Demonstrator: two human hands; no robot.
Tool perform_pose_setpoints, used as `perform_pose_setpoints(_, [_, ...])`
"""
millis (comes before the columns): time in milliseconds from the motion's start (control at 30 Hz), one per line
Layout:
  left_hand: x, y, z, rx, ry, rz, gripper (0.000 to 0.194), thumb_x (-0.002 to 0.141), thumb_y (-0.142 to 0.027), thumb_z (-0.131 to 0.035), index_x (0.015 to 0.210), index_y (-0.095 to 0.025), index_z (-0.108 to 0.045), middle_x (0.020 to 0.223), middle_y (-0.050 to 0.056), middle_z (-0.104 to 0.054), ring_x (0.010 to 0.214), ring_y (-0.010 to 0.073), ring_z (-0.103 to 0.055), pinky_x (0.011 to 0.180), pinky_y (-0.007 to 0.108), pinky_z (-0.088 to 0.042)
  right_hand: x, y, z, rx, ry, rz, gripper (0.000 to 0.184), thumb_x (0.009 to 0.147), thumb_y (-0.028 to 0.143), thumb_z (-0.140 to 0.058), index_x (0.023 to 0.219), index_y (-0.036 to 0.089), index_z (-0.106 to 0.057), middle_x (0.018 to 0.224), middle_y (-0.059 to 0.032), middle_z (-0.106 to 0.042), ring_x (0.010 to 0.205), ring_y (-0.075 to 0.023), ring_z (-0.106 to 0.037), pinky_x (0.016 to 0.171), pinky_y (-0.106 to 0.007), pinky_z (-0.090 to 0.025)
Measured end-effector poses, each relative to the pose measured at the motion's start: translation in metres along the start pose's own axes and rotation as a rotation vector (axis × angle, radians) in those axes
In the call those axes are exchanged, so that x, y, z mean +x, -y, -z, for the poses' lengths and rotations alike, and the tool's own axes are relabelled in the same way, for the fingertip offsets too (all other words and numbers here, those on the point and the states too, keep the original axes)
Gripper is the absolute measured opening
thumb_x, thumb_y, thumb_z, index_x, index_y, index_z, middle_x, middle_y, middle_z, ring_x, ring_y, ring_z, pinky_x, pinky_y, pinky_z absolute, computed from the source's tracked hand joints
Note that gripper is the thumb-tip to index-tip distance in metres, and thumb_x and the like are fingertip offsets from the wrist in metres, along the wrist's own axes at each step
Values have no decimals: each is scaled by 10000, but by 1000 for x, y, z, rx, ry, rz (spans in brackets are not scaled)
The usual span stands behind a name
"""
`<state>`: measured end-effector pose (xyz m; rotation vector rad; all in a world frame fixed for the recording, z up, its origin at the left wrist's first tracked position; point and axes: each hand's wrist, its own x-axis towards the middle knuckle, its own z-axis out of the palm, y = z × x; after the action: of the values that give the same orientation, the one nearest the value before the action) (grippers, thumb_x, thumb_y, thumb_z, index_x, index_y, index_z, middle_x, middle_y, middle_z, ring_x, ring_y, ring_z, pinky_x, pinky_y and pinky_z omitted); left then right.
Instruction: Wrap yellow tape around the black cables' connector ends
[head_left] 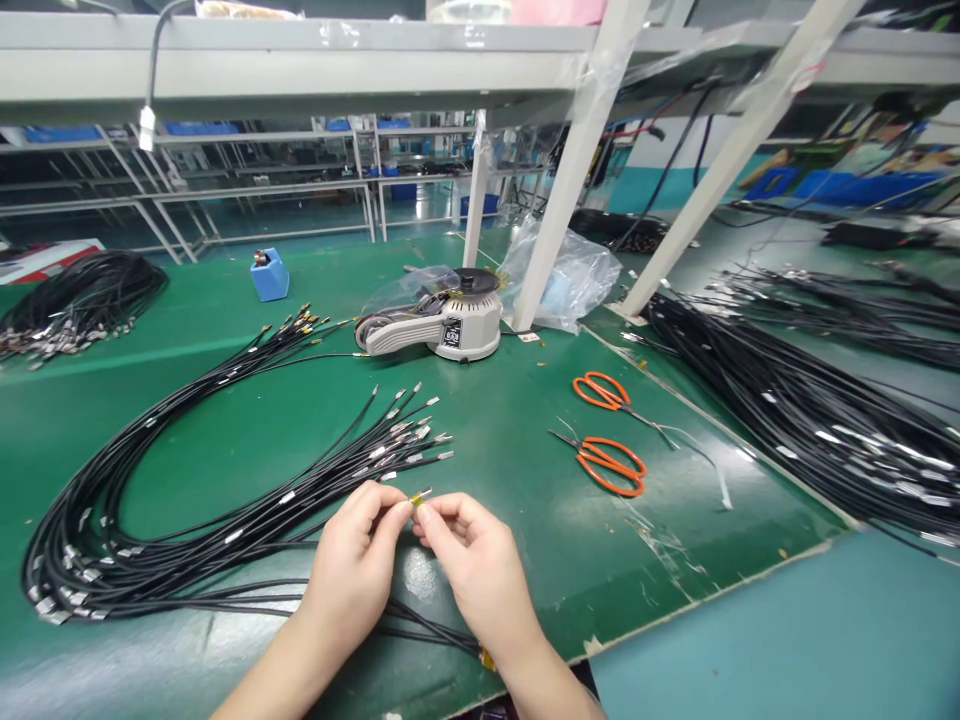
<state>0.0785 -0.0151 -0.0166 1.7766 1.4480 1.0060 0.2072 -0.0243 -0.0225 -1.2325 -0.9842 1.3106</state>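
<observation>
My left hand (358, 550) is closed in a pinch on the end of a black cable, whose length is largely hidden by the hand. A strip of yellow tape (417, 498) wraps round that end, and a bare metallic tip points up and right. The thumb and finger of my right hand (480, 555) pinch the tape from the other side, so the fingertips of both hands nearly meet. Just beyond lies a curved bundle of black cables (127, 455) with white tags and silvery ends. A few cables with yellow-taped ends (487, 659) pass beneath my wrists.
Two orange-handled scissors (611, 466) lie to the right, near clear plastic scraps (664, 550). A round tape dispenser (469, 320) stands behind the bundle, beside a blue holder (270, 275). More black cables (810, 420) cover the right bench. White posts (577, 170) rise to an overhead shelf.
</observation>
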Motion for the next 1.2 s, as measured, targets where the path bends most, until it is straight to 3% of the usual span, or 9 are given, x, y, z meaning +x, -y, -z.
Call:
perform_pose_setpoints(300, [4, 0, 2, -256, 65, 252, 269, 809, -410, -511, 682, -178, -556, 551, -47, -452, 515, 114, -424, 520, 244, -360, 2, 2, -3, -41, -2, 51, 145, 769, 287, -628, 736, 149, -653, 705, -42, -694, 675, -173, -649, 645, -259, -506])
perform_pose_setpoints(800, [11, -4, 5, -571, 105, 369, 325, 686, -450, -659, 621, -153, -546, 541, -37, -500, 455, 84, -443, 455, 217, -368, 5, 3, -4, -49, 8, 77, 133, 773, 279, -636, 728, 155, -657, 717, -42, -709, 673, -177, -664, 646, -265, -524])
perform_pose_setpoints(1000, [14, 2, 13, -693, 248, 347, 331, 707, -450, -670, 646, -139, -575, 531, -42, -482, 448, 72, -415, 455, 208, -342, 8, 2, -2, -98, 60, 153, 149, 793, 296, -621, 719, 169, -643, 719, -35, -693, 671, -166, -645, 643, -260, -515])
perform_pose_setpoints(1200, [17, 7, 23, -820, 428, 357, 313, 721, -423, -674, 634, -137, -581, 481, -52, -424, 431, 67, -379, 447, 207, -311, 8, -1, 1, -237, 92, 350, 135, 809, 260, -606, 700, 186, -638, 723, -27, -667, 670, -154, -613, 646, -254, -497])
